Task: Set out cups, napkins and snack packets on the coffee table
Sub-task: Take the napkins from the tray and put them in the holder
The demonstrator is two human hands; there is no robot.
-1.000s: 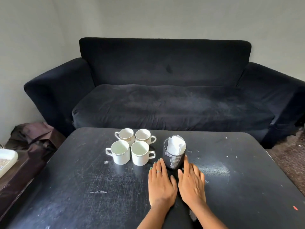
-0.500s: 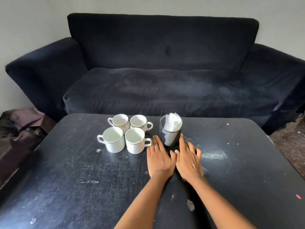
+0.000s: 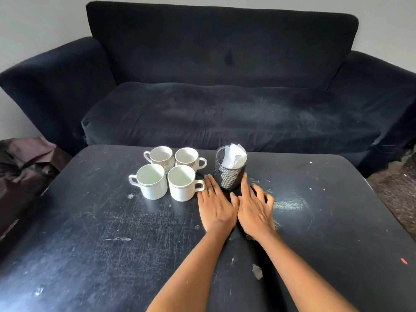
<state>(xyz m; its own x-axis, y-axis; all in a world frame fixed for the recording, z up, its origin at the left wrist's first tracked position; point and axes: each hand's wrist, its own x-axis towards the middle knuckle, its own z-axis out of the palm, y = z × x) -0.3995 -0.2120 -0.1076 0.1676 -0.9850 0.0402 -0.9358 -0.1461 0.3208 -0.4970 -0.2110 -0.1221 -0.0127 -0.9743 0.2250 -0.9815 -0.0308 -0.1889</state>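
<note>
Several white cups (image 3: 179, 183) stand in a tight square cluster on the black coffee table (image 3: 94, 233), near its far edge. Right of them is a black mesh holder (image 3: 228, 174) with white napkins (image 3: 234, 155) sticking out of the top. My left hand (image 3: 216, 203) lies flat on the table, palm down, fingers pointing between the nearest cup and the holder. My right hand (image 3: 255, 207) lies flat beside it, its index finger reaching up along the holder's right side. Both hands hold nothing. No snack packets are in view.
A dark sofa (image 3: 225, 109) stands just behind the table's far edge. A brown bag or cloth (image 3: 27, 161) lies on the floor at the left. The tabletop is scratched, with a small red speck (image 3: 404, 261) at the right.
Both hands slid forward along the table toward the napkin holder; their fingertips now flank its base. The view tilted down and moved closer to the table.
</note>
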